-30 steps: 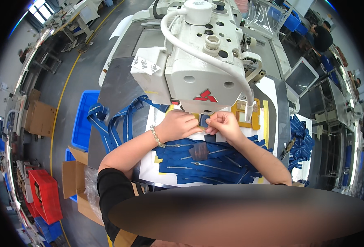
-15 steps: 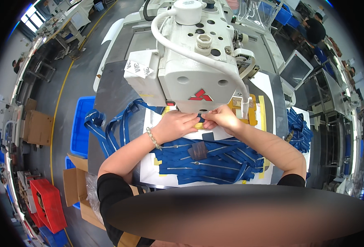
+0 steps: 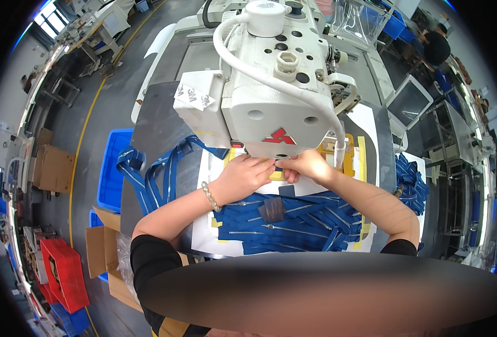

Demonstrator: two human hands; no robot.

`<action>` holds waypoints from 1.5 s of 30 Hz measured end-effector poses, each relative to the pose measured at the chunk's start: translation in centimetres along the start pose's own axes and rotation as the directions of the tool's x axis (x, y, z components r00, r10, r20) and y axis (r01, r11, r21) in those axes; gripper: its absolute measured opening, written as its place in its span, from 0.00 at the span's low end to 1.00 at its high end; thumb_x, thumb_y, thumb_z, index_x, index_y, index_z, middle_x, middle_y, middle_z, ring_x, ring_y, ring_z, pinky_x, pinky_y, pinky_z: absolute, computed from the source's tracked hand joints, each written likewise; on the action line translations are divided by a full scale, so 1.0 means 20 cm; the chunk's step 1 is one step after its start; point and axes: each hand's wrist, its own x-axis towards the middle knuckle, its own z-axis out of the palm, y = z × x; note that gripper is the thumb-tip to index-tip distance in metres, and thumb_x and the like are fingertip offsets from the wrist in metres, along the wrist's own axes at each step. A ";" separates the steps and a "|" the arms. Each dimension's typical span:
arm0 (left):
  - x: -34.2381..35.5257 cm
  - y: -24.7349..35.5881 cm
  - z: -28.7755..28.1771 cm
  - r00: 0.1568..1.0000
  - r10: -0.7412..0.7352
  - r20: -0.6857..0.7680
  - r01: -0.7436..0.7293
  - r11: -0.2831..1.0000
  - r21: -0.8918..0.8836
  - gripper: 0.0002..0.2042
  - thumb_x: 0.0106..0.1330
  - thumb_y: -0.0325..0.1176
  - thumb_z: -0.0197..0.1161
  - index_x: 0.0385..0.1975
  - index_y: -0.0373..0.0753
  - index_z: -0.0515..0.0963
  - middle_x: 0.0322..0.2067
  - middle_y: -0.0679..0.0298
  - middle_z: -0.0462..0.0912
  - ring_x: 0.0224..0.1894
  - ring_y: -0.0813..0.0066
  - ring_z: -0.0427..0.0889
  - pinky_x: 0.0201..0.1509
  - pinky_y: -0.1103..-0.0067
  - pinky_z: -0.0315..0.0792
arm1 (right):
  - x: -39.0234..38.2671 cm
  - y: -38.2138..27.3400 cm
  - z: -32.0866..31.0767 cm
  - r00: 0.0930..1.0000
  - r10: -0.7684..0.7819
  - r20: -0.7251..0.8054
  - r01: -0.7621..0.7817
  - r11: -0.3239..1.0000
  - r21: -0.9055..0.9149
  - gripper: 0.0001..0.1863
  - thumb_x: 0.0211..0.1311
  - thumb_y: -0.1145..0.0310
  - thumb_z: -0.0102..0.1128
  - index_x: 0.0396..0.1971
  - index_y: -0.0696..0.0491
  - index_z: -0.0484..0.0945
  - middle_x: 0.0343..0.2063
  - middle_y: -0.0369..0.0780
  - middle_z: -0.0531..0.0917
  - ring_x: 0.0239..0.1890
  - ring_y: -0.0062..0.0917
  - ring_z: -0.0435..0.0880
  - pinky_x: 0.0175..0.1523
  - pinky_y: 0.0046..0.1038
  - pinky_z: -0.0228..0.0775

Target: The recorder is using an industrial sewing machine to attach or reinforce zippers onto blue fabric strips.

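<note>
Under the front of a large white sewing machine (image 3: 282,106), my two hands meet at the fingertips over a yellow plate (image 3: 277,176). My left hand (image 3: 243,175), with a beaded bracelet at the wrist, lies flat with its fingers stretched toward the plate. The fingers of my right hand (image 3: 306,166) are bent in a pinch beside them; what they hold is hidden. Just nearer to me, a heap of blue zippers (image 3: 293,230) covers white paper. On the heap rests a brown translucent square (image 3: 271,209), and a small dark blue piece (image 3: 287,190) sits at its far edge.
Blue zipper strips (image 3: 158,174) trail over the table's left side, and another blue bundle (image 3: 411,182) lies at the right. A screen (image 3: 410,100) stands at the far right. Left on the floor are a blue bin (image 3: 113,168), an open cardboard box (image 3: 105,247) and a red crate (image 3: 64,275).
The dark blue piece that showed between my fingertips is out of sight, and more of the yellow plate shows there. My right fingers have curled downward. The whole view has shifted slightly.
</note>
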 end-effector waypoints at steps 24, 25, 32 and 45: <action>-0.04 -0.08 0.00 1.000 0.001 0.026 0.003 0.987 -0.162 0.18 0.58 0.40 0.64 0.47 0.40 0.80 0.47 0.63 0.82 0.43 0.71 0.83 0.44 0.77 0.77 | -0.12 0.19 -0.11 0.545 -0.735 0.404 0.679 0.104 -0.726 0.21 0.53 0.72 0.59 0.50 0.49 0.78 0.49 0.33 0.80 0.51 0.25 0.76 0.53 0.31 0.58; -0.04 -0.08 0.00 1.000 0.004 0.026 0.000 0.987 -0.164 0.18 0.58 0.40 0.64 0.47 0.40 0.80 0.47 0.63 0.82 0.43 0.71 0.83 0.44 0.77 0.77 | -0.12 0.19 -0.11 0.544 -0.737 0.401 0.689 0.119 -0.715 0.22 0.52 0.73 0.59 0.51 0.49 0.78 0.48 0.33 0.80 0.51 0.25 0.76 0.53 0.31 0.58; -0.02 -0.08 -0.01 1.000 0.013 0.002 -0.012 0.990 -0.143 0.17 0.57 0.38 0.66 0.45 0.42 0.81 0.44 0.67 0.83 0.40 0.76 0.84 0.36 0.80 0.76 | -0.10 0.19 -0.11 0.536 -0.745 0.396 0.700 0.131 -0.702 0.22 0.49 0.74 0.59 0.48 0.49 0.78 0.47 0.33 0.81 0.50 0.25 0.76 0.52 0.32 0.58; -0.03 -0.09 0.00 1.000 0.005 0.020 -0.001 0.989 -0.151 0.18 0.57 0.40 0.65 0.46 0.41 0.80 0.45 0.65 0.82 0.42 0.72 0.83 0.44 0.77 0.76 | -0.06 0.20 -0.12 0.475 -0.768 0.429 0.684 0.016 -0.729 0.21 0.45 0.73 0.60 0.44 0.48 0.80 0.46 0.30 0.80 0.46 0.24 0.77 0.47 0.30 0.57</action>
